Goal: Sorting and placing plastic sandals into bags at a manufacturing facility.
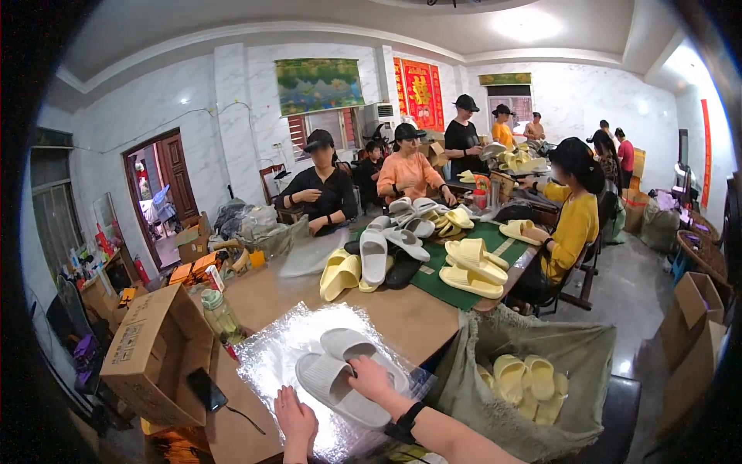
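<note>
A pair of grey slide slippers (328, 382) lies side by side on a stack of shiny clear plastic bags (267, 352) at the table's near edge. My right hand (372, 380) is closed on the pair, its fingers at the inner side of the nearer slipper's ribbed strap. Just left of the slippers, my left hand (294, 416) rests on the plastic with its fingers stretched out, holding nothing. A dark band circles my right wrist.
An open cardboard box (158, 352), a phone (207, 389) and a green bottle (222, 315) stand or lie at left. Grey and yellow slippers pile up on a green mat (444, 292). A cloth-lined bin (533, 348) holds yellow slippers at right. Several people sit around the table.
</note>
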The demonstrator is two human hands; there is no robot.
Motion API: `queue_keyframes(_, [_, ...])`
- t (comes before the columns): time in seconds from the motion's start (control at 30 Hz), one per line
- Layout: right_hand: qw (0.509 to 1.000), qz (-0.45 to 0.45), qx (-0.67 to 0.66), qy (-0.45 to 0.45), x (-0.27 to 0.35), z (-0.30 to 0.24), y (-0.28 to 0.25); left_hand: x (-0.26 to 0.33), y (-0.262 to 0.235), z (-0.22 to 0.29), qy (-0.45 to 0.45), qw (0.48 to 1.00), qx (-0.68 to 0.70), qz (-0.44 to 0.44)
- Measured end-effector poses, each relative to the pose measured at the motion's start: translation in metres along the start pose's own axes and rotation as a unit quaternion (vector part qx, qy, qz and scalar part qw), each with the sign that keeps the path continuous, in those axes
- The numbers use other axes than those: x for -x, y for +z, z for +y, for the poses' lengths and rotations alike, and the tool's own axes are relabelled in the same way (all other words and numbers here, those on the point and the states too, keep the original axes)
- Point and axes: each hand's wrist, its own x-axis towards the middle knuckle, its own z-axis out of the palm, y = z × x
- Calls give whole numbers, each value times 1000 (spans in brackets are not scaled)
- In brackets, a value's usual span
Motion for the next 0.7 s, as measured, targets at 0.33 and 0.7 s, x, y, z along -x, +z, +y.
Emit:
queue_keyframes(0.33, [1000, 9, -9, -8, 2, -2, -3, 2, 5, -7, 28, 999, -12, 26])
queue_keyframes(0.7, [1000, 0, -15, -3, 3, -5, -6, 0, 5, -4, 25, 999, 3, 27])
